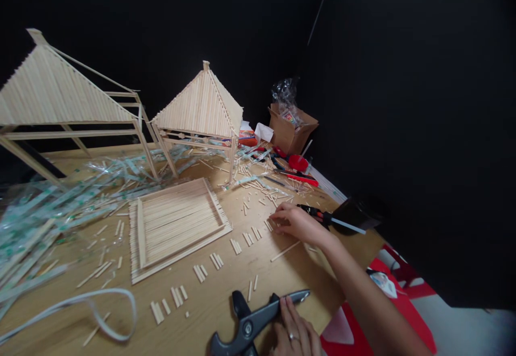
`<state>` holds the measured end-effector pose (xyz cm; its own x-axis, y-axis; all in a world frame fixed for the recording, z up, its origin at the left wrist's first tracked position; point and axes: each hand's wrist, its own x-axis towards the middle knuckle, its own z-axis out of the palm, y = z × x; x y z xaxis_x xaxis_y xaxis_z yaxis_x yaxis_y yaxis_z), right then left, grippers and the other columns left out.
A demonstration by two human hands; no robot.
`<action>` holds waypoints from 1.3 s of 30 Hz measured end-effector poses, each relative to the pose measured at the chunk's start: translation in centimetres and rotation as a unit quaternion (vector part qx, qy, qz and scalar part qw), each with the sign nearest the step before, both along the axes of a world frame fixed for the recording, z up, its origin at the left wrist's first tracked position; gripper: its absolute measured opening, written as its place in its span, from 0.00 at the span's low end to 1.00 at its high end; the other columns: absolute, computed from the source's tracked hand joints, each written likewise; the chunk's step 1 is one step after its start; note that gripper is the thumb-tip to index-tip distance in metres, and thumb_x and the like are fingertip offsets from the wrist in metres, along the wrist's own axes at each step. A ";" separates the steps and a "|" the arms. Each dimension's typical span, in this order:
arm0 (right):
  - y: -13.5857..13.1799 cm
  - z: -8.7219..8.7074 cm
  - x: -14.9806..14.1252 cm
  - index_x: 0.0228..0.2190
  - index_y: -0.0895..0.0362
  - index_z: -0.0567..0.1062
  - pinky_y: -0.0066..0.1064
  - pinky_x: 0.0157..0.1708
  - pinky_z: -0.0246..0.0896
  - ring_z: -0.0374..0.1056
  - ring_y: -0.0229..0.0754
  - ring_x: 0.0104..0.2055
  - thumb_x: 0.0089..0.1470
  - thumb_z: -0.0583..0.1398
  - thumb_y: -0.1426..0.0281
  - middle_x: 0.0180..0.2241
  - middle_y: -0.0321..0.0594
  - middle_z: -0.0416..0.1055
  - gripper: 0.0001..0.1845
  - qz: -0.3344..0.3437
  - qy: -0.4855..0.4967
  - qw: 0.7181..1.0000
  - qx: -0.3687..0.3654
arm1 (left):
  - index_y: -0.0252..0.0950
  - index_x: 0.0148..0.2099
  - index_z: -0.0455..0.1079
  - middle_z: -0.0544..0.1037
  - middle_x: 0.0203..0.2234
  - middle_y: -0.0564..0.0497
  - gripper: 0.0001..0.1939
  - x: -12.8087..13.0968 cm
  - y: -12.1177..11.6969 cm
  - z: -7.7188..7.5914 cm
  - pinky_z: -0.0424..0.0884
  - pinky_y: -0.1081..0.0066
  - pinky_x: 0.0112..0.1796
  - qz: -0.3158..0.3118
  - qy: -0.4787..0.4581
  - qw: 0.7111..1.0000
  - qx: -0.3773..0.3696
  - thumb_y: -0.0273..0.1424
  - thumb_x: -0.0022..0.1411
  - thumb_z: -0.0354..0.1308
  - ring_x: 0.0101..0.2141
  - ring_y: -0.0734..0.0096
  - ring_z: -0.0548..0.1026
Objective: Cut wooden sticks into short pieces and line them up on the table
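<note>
My right hand [298, 222] reaches over the table, its fingers curled together at the last bundle of short wooden sticks [268, 225]. What lies between those fingertips, if anything, is too small to make out. Near the front edge, my left hand [295, 330], with a ring on one finger, lies with fingers stretched against a grey hand cutter [258, 321]; its thumb is hidden. More small groups of cut sticks [199, 273] run in a diagonal row across the tabletop. One longer thin stick [285, 251] lies below my right hand.
A slatted stick panel with a raised frame [177, 264] lies left of centre. Behind it stand two stick-built roofed models [197, 103], [68, 90]. Plastic wrappers [44, 216], a white cable [129, 305], a glue gun [322, 216] and a cardboard box [288, 135] surround the work.
</note>
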<state>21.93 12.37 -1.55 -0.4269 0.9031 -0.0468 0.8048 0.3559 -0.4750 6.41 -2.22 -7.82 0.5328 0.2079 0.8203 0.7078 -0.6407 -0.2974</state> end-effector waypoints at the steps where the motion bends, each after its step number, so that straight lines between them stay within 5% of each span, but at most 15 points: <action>1: 0.0 -0.1 -0.1 0.44 0.54 0.75 0.30 0.44 0.57 0.64 0.43 0.43 0.47 0.65 0.70 0.39 0.42 0.68 0.20 0.001 -0.002 1.000 0.002 | 0.32 0.21 0.63 0.78 0.17 0.44 0.13 0.0 0.0 0.0 0.59 0.75 0.15 -0.001 0.000 1.000 0.001 0.31 0.53 0.60 0.19 0.63 0.78; 12: 0.4 -0.4 -0.4 0.43 0.54 0.75 0.30 0.45 0.57 0.63 0.42 0.43 0.47 0.65 0.68 0.39 0.41 0.68 0.19 0.019 -0.018 1.000 0.009 | 0.32 0.19 0.61 0.77 0.15 0.43 0.17 2.5 -0.8 -1.2 0.60 0.72 0.17 0.084 -0.134 0.987 -0.021 0.15 0.57 0.44 0.18 0.63 0.77; 21: 0.5 -0.4 -0.6 0.40 0.54 0.77 0.29 0.44 0.57 0.64 0.42 0.42 0.47 0.65 0.69 0.38 0.41 0.69 0.16 0.018 -0.027 0.999 0.009 | 0.33 0.19 0.61 0.78 0.18 0.44 0.14 2.3 -1.4 -1.7 0.61 0.74 0.18 0.077 -0.097 0.991 -0.041 0.26 0.54 0.58 0.20 0.62 0.78; 27: -0.3 0.2 -0.9 0.39 0.54 0.77 0.29 0.43 0.58 0.64 0.41 0.42 0.48 0.64 0.72 0.38 0.41 0.69 0.13 -0.004 -0.036 0.999 0.026 | 0.33 0.17 0.61 0.78 0.16 0.42 0.15 2.7 -1.4 -1.9 0.62 0.74 0.18 0.106 -0.144 0.983 -0.049 0.27 0.54 0.56 0.20 0.61 0.78; 32: -1.8 2.1 -1.1 0.41 0.56 0.75 0.33 0.43 0.59 0.65 0.42 0.42 0.51 0.60 0.74 0.40 0.43 0.68 0.13 -0.099 -0.072 0.987 0.108 | 0.33 0.18 0.61 0.78 0.16 0.43 0.15 2.9 -1.4 -1.9 0.61 0.75 0.18 0.090 -0.128 0.986 -0.055 0.28 0.55 0.56 0.20 0.63 0.78; 39: -2.2 5.2 0.0 0.45 0.56 0.72 0.36 0.44 0.60 0.64 0.46 0.43 0.56 0.56 0.70 0.41 0.44 0.68 0.14 -0.231 -0.061 0.932 0.271 | 0.34 0.19 0.59 0.78 0.16 0.43 0.17 3.2 -1.5 -1.7 0.60 0.72 0.19 0.114 -0.161 0.979 -0.051 0.31 0.59 0.54 0.19 0.61 0.77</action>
